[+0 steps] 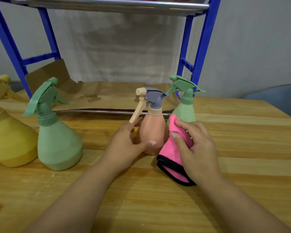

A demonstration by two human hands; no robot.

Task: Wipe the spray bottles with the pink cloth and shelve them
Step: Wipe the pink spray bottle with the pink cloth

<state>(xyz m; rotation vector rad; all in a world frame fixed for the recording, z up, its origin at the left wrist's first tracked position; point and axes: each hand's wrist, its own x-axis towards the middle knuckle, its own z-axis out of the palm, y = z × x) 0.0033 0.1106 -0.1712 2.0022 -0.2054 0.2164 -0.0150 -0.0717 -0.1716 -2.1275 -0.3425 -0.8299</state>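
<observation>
Left hand [126, 145] gripping peach bottle [152, 132] upright on bench [242, 148]; right hand [198, 147] pinching pink cloth [173, 158] against its side. No legible writing on bottles; red print on upper shelf [107, 5] unreadable.

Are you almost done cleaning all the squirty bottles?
Not nearly. Nothing looks shelved: the cardboard-lined shelf holds no bottles. In hand now: the left hand steadies the peach spray bottle while the right hand presses the pink cloth to its side. Left: the yellow bottle, the big green bottle and the small green bottle all stand on the wooden table.
</observation>
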